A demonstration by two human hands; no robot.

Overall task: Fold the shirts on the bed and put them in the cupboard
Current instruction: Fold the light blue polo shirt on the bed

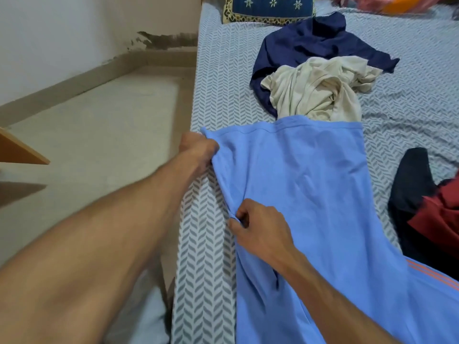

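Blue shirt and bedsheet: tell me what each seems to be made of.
Blue shirt: looks like a soft knit, probably cotton or a blend; matte, drapes in loose folds where the left hand and right hand pinch its edge. Bedsheet: seems a thin woven cotton, matte, with a printed grey leaf pattern and fine wrinkles.

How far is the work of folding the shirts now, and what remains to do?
Nothing looks finished: no folded shirt shows. In hand: the light blue shirt lies spread on the bed; the left hand grips its far corner and the right hand pinches its near edge. Left: the cream shirt, navy shirt and the dark and red garments lie crumpled. No cupboard is visible.
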